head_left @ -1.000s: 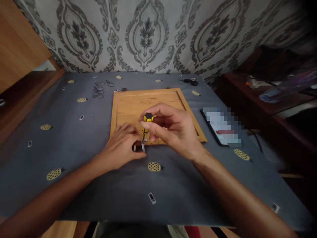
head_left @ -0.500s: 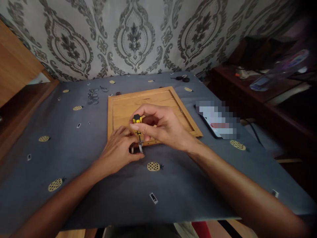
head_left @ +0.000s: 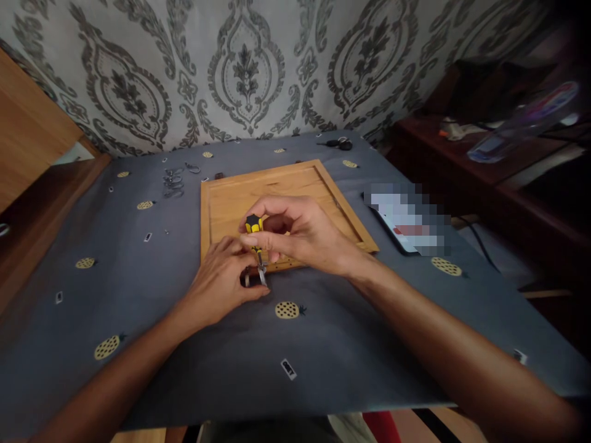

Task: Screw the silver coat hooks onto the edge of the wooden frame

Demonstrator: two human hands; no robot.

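Screwdriver (head_left: 253, 224) (stubby, yellow-and-black) sits between thumb and fingers of the right hand (head_left: 307, 237), shaft below them, at the wooden panel (head_left: 268, 191)'s near edge; the left hand (head_left: 218, 277) grips a metal piece (head_left: 263, 276).

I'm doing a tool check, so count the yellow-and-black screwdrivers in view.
1: the screwdriver is in the right hand, its shaft pointing down to a metal piece at the near edge of the wooden panel. Others could be hidden beneath the panel.
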